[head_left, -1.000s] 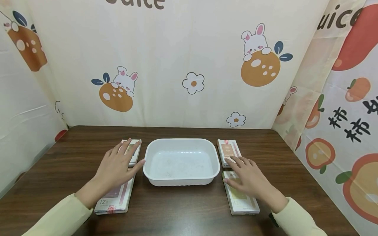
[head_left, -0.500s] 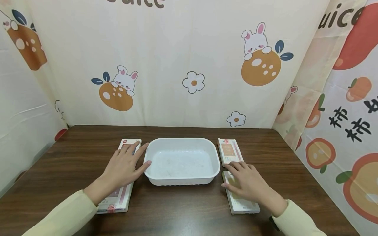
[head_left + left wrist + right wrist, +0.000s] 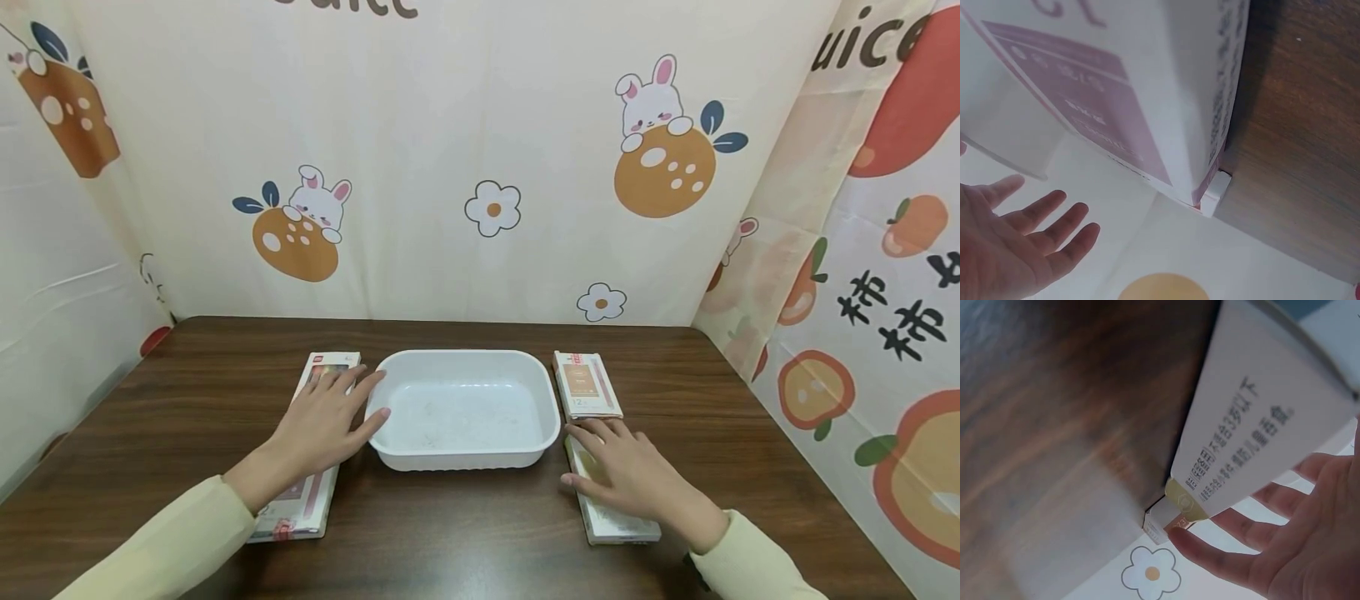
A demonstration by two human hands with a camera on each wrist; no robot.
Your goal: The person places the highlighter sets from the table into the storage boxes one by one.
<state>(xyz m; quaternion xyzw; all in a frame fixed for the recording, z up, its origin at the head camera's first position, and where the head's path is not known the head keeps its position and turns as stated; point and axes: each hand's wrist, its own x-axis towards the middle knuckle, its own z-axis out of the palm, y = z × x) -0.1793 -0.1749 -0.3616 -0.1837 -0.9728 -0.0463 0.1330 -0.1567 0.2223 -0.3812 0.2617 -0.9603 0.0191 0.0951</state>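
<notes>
A white rectangular tray (image 3: 461,412) stands mid-table, with flat white boxes on both sides. My left hand (image 3: 318,425), fingers spread, hovers over the left pair: a far box (image 3: 330,360) and a near box with a mauve panel (image 3: 303,504). Its thumb and index fingertip overlap the tray's left rim; contact is unclear. In the left wrist view that hand (image 3: 1016,244) is apart from the mauve-panelled box. My right hand (image 3: 633,471) is over the near right box (image 3: 618,527), partly hiding it; in the right wrist view a fingertip reaches the box's end, touch uncertain.
A far right box (image 3: 588,383) with an orange-brown panel lies beyond my right hand. The dark wooden table (image 3: 450,542) ends at a cream curtain (image 3: 420,125) printed with rabbits and fruit. More printed cloth (image 3: 862,333) hangs on the right.
My left hand has moved right and slightly nearer to me, onto the tray's left edge in view. The right hand has drawn back a little, uncovering the far right box. The boxes and tray stay put.
</notes>
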